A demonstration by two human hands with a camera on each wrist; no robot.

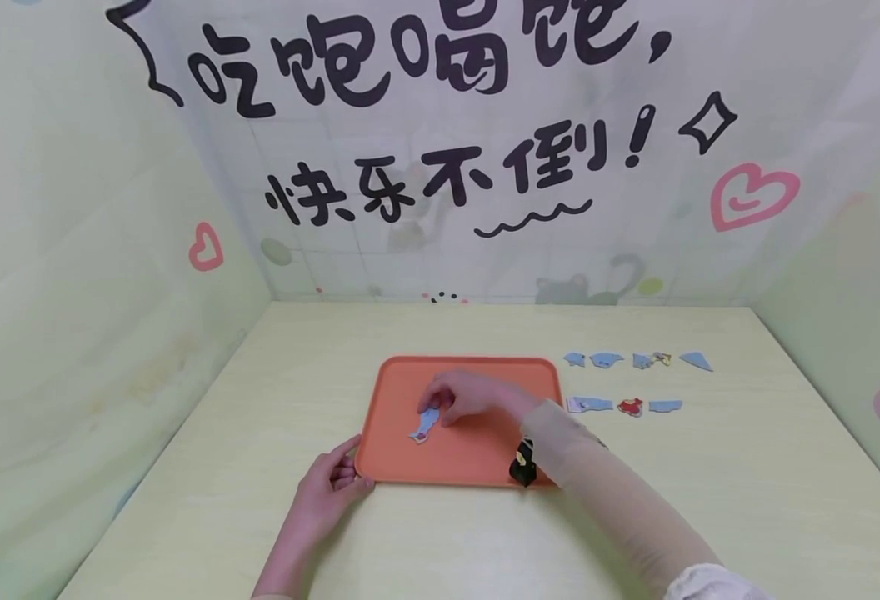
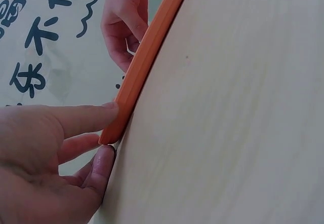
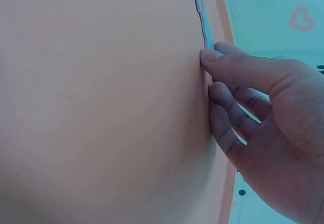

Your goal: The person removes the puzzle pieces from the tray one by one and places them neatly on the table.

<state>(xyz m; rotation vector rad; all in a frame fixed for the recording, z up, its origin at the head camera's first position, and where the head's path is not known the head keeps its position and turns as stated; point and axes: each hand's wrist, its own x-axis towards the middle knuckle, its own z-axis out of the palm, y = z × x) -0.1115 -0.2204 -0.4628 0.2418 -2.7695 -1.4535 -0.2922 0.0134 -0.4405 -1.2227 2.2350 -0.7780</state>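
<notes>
In the head view my left hand (image 1: 325, 483) is at the near left corner of an orange tray (image 1: 447, 482). The left wrist view has its thumb and fingers pinching the tray's edge (image 2: 144, 64). Over the tray, my right hand (image 1: 464, 394) pinches one end of a flat light-blue puzzle piece (image 1: 430, 418), which has a bit of red at its lower tip. Seen edge-on in the right wrist view, the thin piece (image 3: 204, 21) sticks out past the thumb, close to the tray surface; whether it touches is unclear.
Right of the tray, two rows of loose flat pieces lie on the table (image 1: 747, 467), among them a blue triangular piece (image 1: 697, 361) and a red one (image 1: 631, 407). A small black object (image 1: 524, 463) shows by my right sleeve. A printed cloth backdrop (image 1: 440, 267) stands behind.
</notes>
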